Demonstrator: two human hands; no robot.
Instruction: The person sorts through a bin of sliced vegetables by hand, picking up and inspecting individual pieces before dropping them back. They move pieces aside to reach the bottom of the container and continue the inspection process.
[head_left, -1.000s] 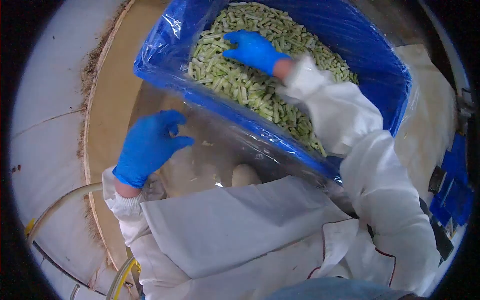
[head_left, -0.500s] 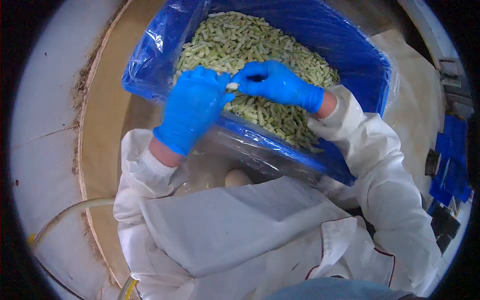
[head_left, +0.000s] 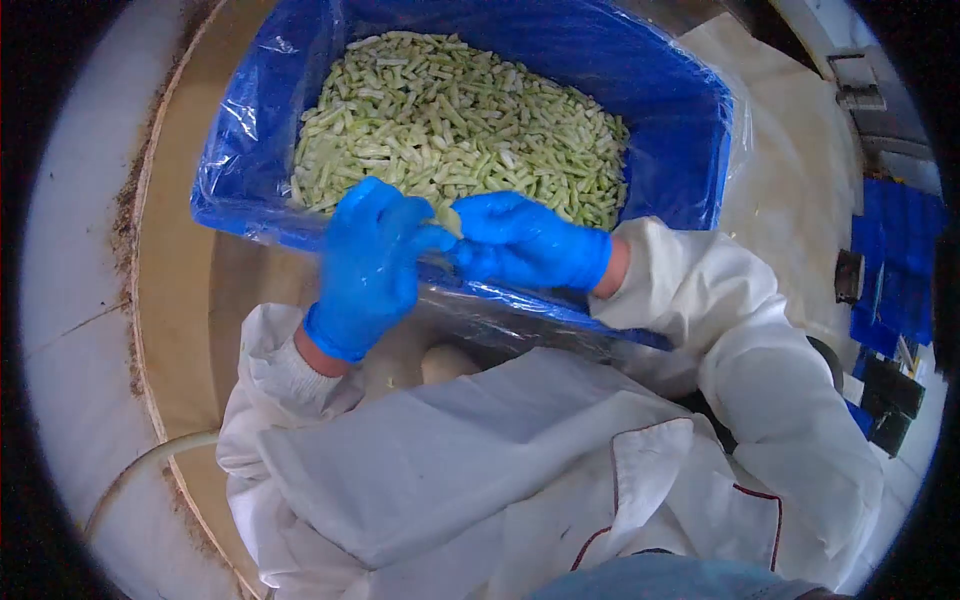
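Glossy clear plastic film (head_left: 240, 120) lines the smooth plastic crate (head_left: 672, 125); the gloves (head_left: 365, 268) look rubbery, the sleeves (head_left: 790, 410) matt cloth.

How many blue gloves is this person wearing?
2: one on the left hand, one on the right hand, with a pale green piece at their fingertips.

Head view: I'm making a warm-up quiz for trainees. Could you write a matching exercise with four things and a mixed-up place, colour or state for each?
Things
1. Cut green pieces
2. Bin
3. Left hand
4. Apron

Descriptions
A. blue-gloved, fingers at a small pale piece
B. whitish, lowest of the four in view
C. heaped inside a container
D. blue, clear film over its near edge

Pairs: 1-C, 2-D, 3-A, 4-B
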